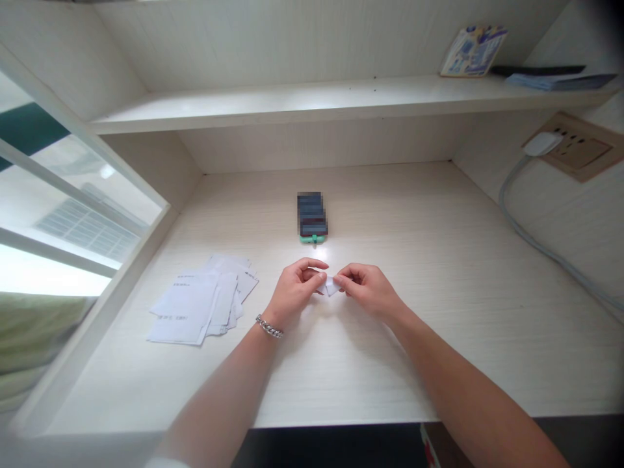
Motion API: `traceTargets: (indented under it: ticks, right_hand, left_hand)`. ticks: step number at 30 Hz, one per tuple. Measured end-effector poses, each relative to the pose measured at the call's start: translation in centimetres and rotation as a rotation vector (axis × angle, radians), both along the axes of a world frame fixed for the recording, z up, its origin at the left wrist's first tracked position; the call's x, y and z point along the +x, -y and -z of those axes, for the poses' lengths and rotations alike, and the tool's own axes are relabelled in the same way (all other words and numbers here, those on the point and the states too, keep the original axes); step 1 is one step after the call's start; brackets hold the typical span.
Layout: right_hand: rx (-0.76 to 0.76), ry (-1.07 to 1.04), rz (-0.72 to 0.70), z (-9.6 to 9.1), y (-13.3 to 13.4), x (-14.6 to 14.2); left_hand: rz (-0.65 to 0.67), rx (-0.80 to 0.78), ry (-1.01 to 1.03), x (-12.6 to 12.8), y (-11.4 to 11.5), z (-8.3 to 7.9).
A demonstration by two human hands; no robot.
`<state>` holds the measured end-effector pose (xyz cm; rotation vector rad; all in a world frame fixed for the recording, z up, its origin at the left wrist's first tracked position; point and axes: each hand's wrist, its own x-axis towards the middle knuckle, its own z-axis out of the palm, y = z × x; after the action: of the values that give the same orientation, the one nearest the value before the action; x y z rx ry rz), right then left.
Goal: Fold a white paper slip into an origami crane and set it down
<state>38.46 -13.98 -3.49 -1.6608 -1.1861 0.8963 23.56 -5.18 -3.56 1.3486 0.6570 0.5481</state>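
Both my hands meet over the middle of the pale wooden desk [439, 312]. My left hand [294, 289], with a metal chain bracelet at the wrist, pinches one side of a small folded piece of white paper [330, 285]. My right hand [369, 290] pinches the other side of it. The paper is held just above the desk surface. A phone [312, 216] in a green case lies flat on the desk a short way beyond my hands.
A loose pile of white paper sheets [202, 304] lies on the desk to the left. A window frame [97, 195] bounds the left side. A shelf [316, 101] above holds a booklet [472, 51] and dark sheets. A wall socket [575, 146] with plug and grey cable is at right.
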Motion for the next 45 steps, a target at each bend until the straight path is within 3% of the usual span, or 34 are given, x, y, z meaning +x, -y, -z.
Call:
traceTargets:
  ticks: [5,17,28,39,45]
  right_hand:
    - [0.000,-0.039,0.001,0.22,0.01,0.03]
    - [0.069,0.017,0.021,0.12,-0.01,-0.37]
    - [0.116,-0.067,0.095,0.32,-0.03,-0.28]
    - [0.104,-0.035,0.076,0.21,0.06,-0.38]
    - [0.096,0.094,0.024,-0.26,0.29,-0.54]
  left_hand:
    - [-0.059,0.164,-0.004,0.06,0.53,-0.21]
    - [-0.070,0.186,-0.016,0.14,0.86,-0.16]
    - [0.077,0.089,-0.130,0.02,0.69,-0.24]
    - [0.076,0.031,-0.065,0.09,0.52,-0.35]
    - [0.010,0.212,-0.094,0.10,0.63,-0.29]
